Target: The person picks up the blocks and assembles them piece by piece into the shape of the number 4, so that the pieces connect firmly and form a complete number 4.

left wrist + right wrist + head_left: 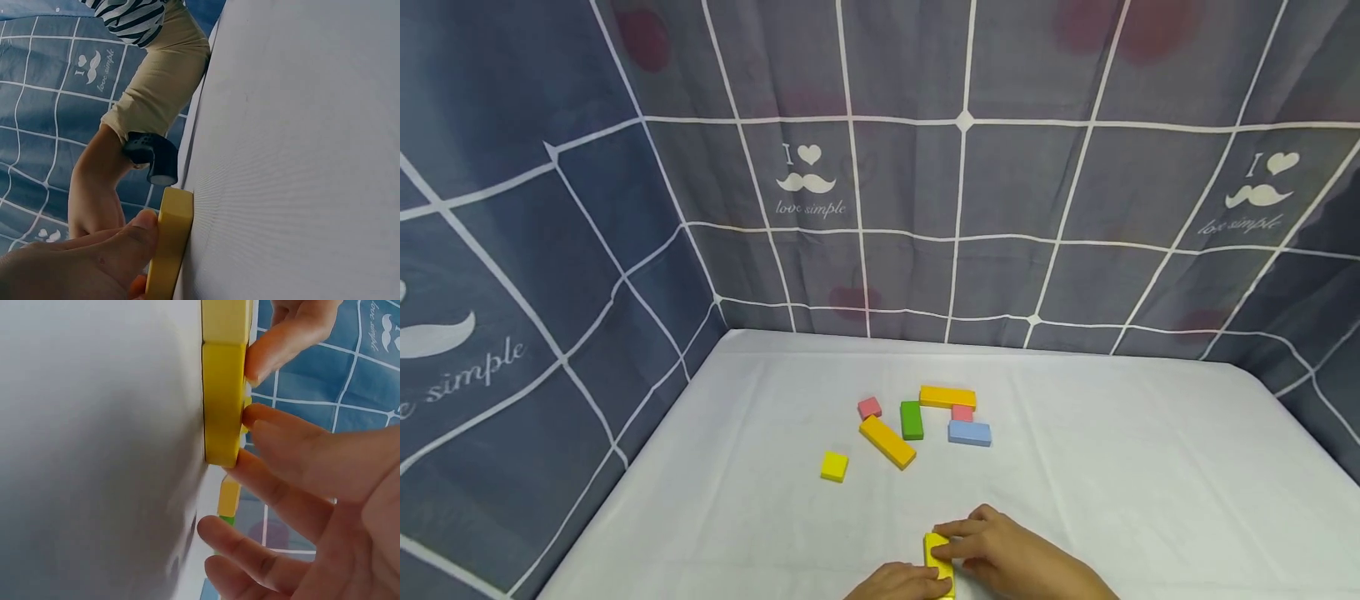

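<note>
Near the front edge of the table, both hands are at a yellow block [933,543]. Fingers of my right hand [1011,557] touch it from the right; in the right wrist view, two of its fingertips rest at the top and far end of the yellow block [224,403]. My left hand [898,582] reaches over its near part. From the left wrist, the thumb lies against the upper face of the yellow block [173,234]. A paler yellow block [225,319] adjoins it end to end, under the left fingers.
Farther back on the white table [737,517] lie a small yellow block [834,467], two orange blocks, one [887,442] slanted, a green block [912,421], a blue block [969,432] and two pink cubes, one [869,407] at left. A gridded curtain [910,175] stands behind.
</note>
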